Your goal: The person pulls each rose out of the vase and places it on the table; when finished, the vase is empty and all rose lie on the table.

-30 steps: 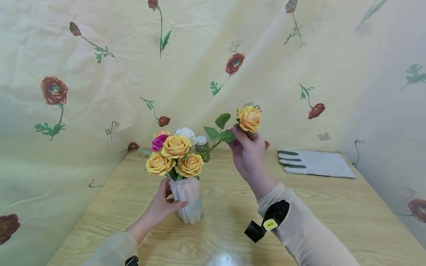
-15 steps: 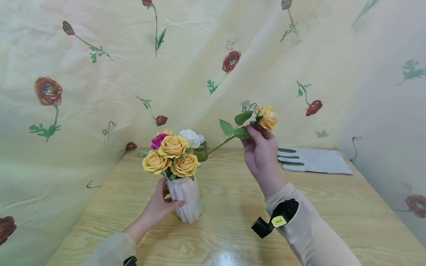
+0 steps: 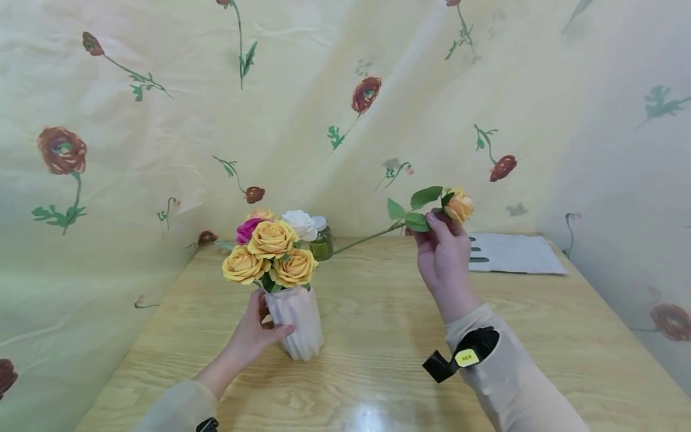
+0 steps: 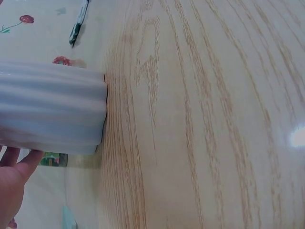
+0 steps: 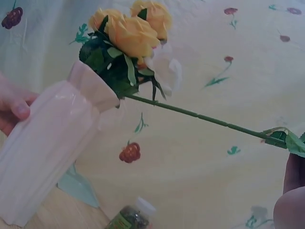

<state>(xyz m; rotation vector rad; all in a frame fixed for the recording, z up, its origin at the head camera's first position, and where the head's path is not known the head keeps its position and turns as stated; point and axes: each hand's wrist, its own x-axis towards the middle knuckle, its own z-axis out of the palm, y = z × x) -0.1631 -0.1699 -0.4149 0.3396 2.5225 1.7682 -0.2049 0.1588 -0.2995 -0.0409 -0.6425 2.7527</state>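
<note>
My left hand (image 3: 254,330) grips the white fluted vase (image 3: 296,324) from the left, thumb across its front. The vase leans slightly on the wooden table. Several yellow roses (image 3: 271,239), a magenta rose (image 3: 248,230) and a white rose (image 3: 300,224) fill its mouth. My right hand (image 3: 445,258) pinches another yellow rose (image 3: 460,206) just below its bloom, out to the right. Its green stem (image 5: 205,117) slants back toward the vase's mouth; in the right wrist view the far end meets the rim beneath the blooms. Green leaves (image 3: 423,198) spread beside my fingers.
A small glass jar (image 3: 321,246) with a white lid stands behind the vase. A white and green work glove (image 3: 515,253) lies at the back right, partly covered by my hand. A pale teal object (image 5: 78,188) lies behind the vase. Flowered cloth hangs around the table.
My right hand has moved right with the yellow rose, and more of its stem shows between hand and vase. The bloom has tipped over to the right. My left hand keeps its grip on the vase.
</note>
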